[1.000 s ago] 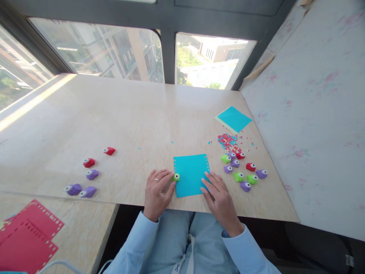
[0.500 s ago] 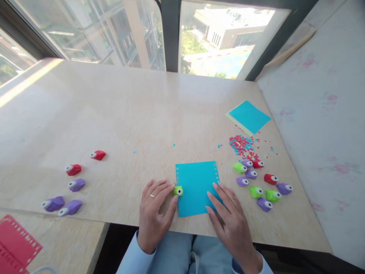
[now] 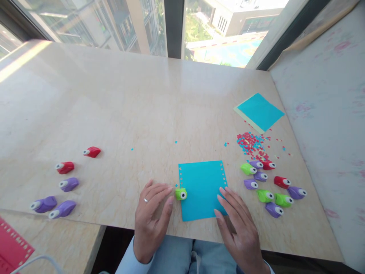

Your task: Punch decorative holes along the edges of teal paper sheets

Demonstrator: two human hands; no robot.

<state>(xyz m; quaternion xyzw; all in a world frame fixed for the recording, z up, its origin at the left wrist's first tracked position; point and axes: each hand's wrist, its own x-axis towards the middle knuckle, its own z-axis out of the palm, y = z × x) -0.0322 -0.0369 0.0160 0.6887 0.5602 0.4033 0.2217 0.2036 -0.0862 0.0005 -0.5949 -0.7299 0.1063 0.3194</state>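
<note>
A blue paper square (image 3: pixel 203 189) with punched holes along its left and right edges lies near the table's front edge. A small green punch (image 3: pixel 181 194) sits clipped on its left edge. My left hand (image 3: pixel 151 217) rests flat on the table just left of the punch, fingers spread, fingertips almost at it. My right hand (image 3: pixel 239 228) lies flat with its fingertips on the sheet's lower right corner.
Several green, purple and red punches (image 3: pixel 269 184) cluster to the right, below a heap of paper bits (image 3: pixel 251 144) and a stack of blue sheets (image 3: pixel 259 111). More red and purple punches (image 3: pixel 61 182) lie at the left. Red punched paper (image 3: pixel 11 249) sits bottom left.
The view has tilted down and closer. My left fingertips have come slightly off the green punch; my right hand stays on the sheet's corner.
</note>
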